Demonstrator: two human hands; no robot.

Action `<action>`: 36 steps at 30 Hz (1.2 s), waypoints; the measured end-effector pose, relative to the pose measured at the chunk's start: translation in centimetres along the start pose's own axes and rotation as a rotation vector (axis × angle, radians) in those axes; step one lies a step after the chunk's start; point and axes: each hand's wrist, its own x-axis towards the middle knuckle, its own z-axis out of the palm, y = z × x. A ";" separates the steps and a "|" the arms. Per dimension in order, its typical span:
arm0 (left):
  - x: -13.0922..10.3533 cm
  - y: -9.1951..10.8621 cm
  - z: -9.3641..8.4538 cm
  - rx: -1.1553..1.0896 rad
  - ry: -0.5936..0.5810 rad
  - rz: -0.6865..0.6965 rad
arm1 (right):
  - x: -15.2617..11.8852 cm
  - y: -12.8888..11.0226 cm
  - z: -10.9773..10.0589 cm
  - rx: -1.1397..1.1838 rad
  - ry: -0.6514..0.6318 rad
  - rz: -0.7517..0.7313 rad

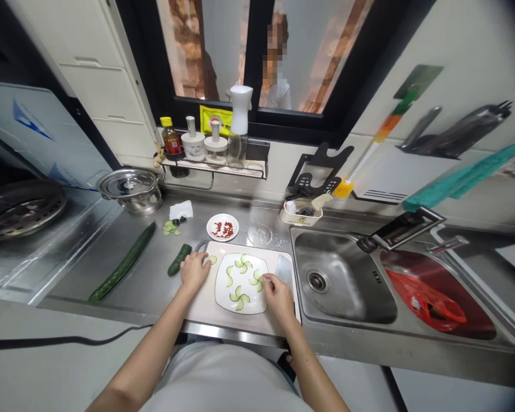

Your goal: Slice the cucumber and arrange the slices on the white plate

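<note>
A white square plate [223, 300] lies on a pale cutting board [201, 312]. On it, thin cucumber slices [239, 298] form several pinwheel shapes; the left one has fewer pieces. My right hand [278, 294] is over the plate's right edge, thumb and finger pinched at a cucumber slice of the right pinwheel, which they partly hide. My left hand [194, 272] rests at the board's left side, fingers apart beside a round cucumber slice [212, 260]. Just beyond it lies a cut cucumber piece [179, 260]. A blade-like, bluish flat surface [284, 269] shows right of the plate.
A long cucumber [124, 260] lies left, with cucumber scraps [170, 228] near a white tissue [181, 209]. Behind the board stands a small plate [212, 219] of red bits. A lidded pot [133, 191] is back left; the double sink [343, 280] adjoins the board's right side.
</note>
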 end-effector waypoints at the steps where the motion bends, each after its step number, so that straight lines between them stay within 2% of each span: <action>1: 0.0 0.2 0.0 0.023 -0.003 -0.004 | 0.0 0.1 0.1 0.001 -0.001 0.000; 6: -0.2 0.8 0.3 0.090 -0.019 0.000 | -0.1 0.3 0.3 0.030 -0.003 0.000; 12: -0.1 0.9 0.4 0.067 -0.019 0.000 | -0.3 0.2 0.5 0.032 -0.020 0.006; 17: 0.7 0.8 0.7 -0.054 -0.034 -0.049 | -0.3 0.1 0.7 0.030 -0.019 0.006; 22: 1.2 0.8 1.3 -0.195 -0.032 -0.039 | -0.3 0.0 0.7 0.038 -0.024 -0.003; 26: 1.3 0.5 1.6 -0.406 -0.028 -0.073 | -0.3 -0.2 0.6 0.043 -0.020 -0.020; 30: 1.1 0.8 0.3 -0.742 -0.064 -0.038 | 0.2 -1.0 0.4 0.076 -0.019 -0.047; 34: 0.3 2.3 -2.6 -1.053 -0.162 0.032 | 1.5 -3.1 0.3 0.133 0.016 -0.109; 36: -0.3 3.3 -4.2 -1.118 -0.219 0.077 | 2.2 -4.5 0.4 0.193 0.026 -0.159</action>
